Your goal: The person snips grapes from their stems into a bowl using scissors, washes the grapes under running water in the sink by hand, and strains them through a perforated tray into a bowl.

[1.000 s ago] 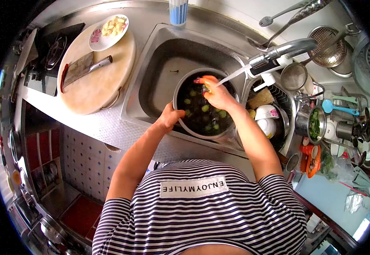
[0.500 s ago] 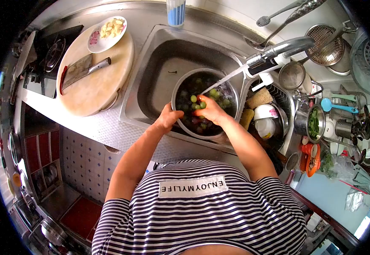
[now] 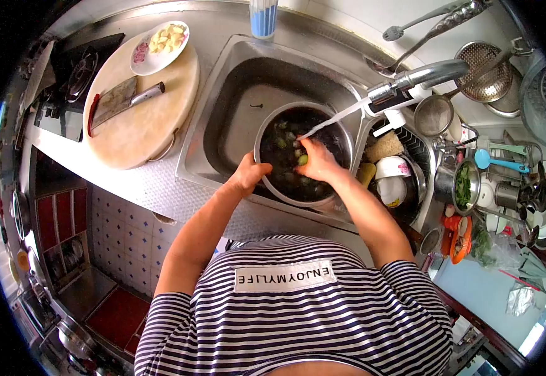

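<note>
A round metal basin (image 3: 258, 139) stands in the right part of the steel sink (image 3: 223, 72), holding dark water and several small round green and dark fruits (image 3: 303, 160). My left hand (image 3: 249, 173) grips the basin's left rim, thumb over the edge. Inside the basin is my right hand (image 3: 318, 161), its fingers partly under water among the fruits; a green one lies close against them. Whether it grips any is unclear. From the faucet (image 3: 383, 92) a stream of water (image 3: 332, 120) falls into the basin beside my right fingers.
On the left, a round cutting board (image 3: 141, 138) bears a cleaver (image 3: 116, 103) and a plate (image 3: 154, 63) of pale pieces. A blue-and-white cup (image 3: 263, 17) stands behind the sink. At right are a dish rack with bowls (image 3: 392, 166), hanging strainers (image 3: 434, 115) and a pot of greens (image 3: 473, 185).
My right hand has moved about in the basin, from the upper middle down toward the fruits, and the fruits and water have shifted. My left hand stays on the rim.
</note>
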